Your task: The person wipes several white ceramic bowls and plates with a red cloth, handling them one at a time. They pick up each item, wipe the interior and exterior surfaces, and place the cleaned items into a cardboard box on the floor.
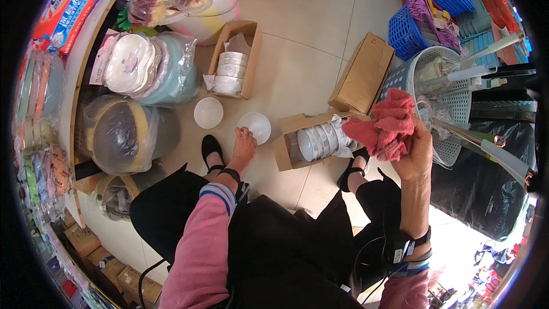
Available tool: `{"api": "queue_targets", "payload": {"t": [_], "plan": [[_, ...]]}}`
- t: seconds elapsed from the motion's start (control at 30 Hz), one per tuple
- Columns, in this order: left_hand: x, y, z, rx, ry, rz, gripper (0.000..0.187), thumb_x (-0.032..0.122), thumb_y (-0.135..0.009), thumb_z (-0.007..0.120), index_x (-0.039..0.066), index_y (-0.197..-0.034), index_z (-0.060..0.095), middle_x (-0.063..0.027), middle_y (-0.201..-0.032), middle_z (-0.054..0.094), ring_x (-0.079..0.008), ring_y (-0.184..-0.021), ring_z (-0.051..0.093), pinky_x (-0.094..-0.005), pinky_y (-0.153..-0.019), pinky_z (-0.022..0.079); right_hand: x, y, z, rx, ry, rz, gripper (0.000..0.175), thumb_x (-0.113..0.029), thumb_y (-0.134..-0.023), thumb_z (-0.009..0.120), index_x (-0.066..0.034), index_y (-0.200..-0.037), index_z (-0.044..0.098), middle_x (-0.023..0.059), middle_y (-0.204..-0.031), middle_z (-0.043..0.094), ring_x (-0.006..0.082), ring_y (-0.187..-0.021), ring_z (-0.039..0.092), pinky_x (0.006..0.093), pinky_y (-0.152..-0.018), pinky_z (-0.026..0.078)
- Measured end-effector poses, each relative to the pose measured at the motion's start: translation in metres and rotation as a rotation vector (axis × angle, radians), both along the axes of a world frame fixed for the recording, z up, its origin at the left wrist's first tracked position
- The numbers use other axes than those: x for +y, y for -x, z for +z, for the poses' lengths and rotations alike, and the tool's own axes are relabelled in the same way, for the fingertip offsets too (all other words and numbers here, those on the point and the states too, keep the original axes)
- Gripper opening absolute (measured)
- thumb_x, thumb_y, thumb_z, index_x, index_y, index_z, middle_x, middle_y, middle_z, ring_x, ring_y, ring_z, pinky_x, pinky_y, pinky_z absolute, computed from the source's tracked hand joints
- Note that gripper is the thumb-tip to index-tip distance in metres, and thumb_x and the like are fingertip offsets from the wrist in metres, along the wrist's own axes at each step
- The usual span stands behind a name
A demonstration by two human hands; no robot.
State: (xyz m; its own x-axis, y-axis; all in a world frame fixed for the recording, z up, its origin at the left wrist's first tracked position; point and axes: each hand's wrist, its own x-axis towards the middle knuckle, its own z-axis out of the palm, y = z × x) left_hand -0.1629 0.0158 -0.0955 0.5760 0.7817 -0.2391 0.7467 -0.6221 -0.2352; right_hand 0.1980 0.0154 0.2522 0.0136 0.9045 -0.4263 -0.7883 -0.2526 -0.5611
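Note:
My left hand (245,146) reaches down to a white bowl (260,125) on the tiled floor, its fingers at the bowl's near left rim. Just left of that stands a second white bowl (208,113), apart from it. Raised on the right, my right hand (415,154) grips a crumpled red cloth (386,126). Below the cloth, an open cardboard box (288,148) lies between my feet, with several white bowls (317,140) nested on their sides and white paper among them. The cloth hides part of this box's right end.
Ahead, another open cardboard box (253,58) holds stacked bowls. A closed carton (362,73) lies beside a grey plastic basket (446,137) with long handles sticking out. Wrapped plastic basins (176,68) and a wrapped round container (122,135) crowd the left shelf. Blue baskets (405,30) stand at far right.

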Motion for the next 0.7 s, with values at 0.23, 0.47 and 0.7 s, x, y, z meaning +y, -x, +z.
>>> {"api": "queue_targets", "payload": {"t": [0.23,0.47,0.7], "plan": [[0.009,-0.006,-0.005,-0.194,0.251,0.044,0.016,0.021,-0.078,0.06,0.011,-0.083,0.07,-0.0071,-0.089,0.065,-0.0253,-0.094,0.057,-0.0383,-0.087,0.043,0.005,0.011,0.001,-0.044,0.024,-0.028,0.034,-0.015,-0.092,0.046,0.0015,-0.122,0.05,0.0156,-0.115,0.061,0.028,-0.104,0.06,0.0419,-0.094,0.047],[0.029,0.003,0.04,-0.94,0.765,0.849,0.019,0.017,-0.083,0.064,0.001,-0.09,0.07,-0.0084,-0.088,0.07,-0.0235,-0.076,0.066,-0.0375,-0.069,0.052,0.013,0.013,0.0,-0.116,0.03,-0.024,0.027,-0.013,-0.092,0.05,-0.0013,-0.115,0.055,0.0104,-0.104,0.064,0.0226,-0.095,0.063,0.0367,-0.085,0.05],[0.061,0.008,0.188,-1.474,1.102,0.9,0.024,0.013,-0.086,0.065,-0.001,-0.106,0.067,-0.0053,-0.093,0.069,-0.014,-0.08,0.064,-0.0297,-0.075,0.05,0.013,0.034,0.016,-0.075,-0.003,-0.052,0.027,-0.014,-0.089,0.053,0.001,-0.111,0.056,0.0132,-0.104,0.064,0.0242,-0.094,0.062,0.039,-0.088,0.05]]}}
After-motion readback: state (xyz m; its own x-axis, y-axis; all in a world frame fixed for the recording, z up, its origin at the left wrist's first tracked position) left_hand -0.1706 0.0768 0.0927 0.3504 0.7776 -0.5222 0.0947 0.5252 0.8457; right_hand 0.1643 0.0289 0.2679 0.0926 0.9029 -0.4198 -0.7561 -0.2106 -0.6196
